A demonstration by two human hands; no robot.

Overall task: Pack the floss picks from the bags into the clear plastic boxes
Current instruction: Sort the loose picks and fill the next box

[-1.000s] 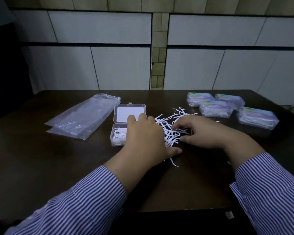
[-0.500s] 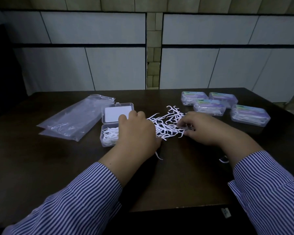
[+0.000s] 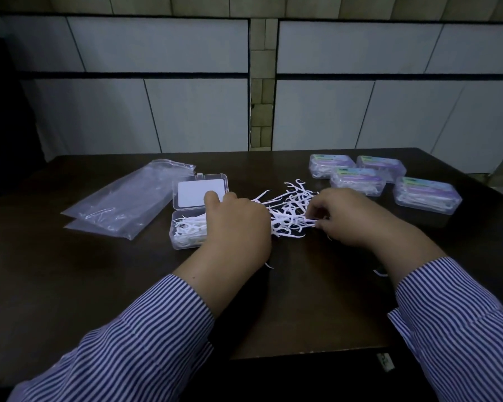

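Note:
A loose pile of white floss picks [image 3: 288, 210] lies mid-table. Left of it stands an open clear plastic box [image 3: 183, 243], partly filled with picks, its lid [image 3: 201, 192] laid back. My left hand [image 3: 238, 227] sits palm down between the box and the pile, fingers curled downward over the box's right edge. Its palm side is hidden. My right hand [image 3: 352, 219] pinches a few picks at the pile's right edge. Two clear bags [image 3: 122, 204] lie flat at the left, with a few picks still inside.
Several closed, filled clear boxes [image 3: 357, 181] with coloured labels stand at the back right. A stray pick [image 3: 269, 266] lies beside my left wrist, another [image 3: 379, 273] by my right sleeve. The dark table's near edge [image 3: 302, 353] runs close in front. A tiled wall stands behind.
My left thumb, stretched out over the pile a second ago, has tucked in. My right hand has closed its fingers on picks at the pile's right edge. The camera shifted slightly.

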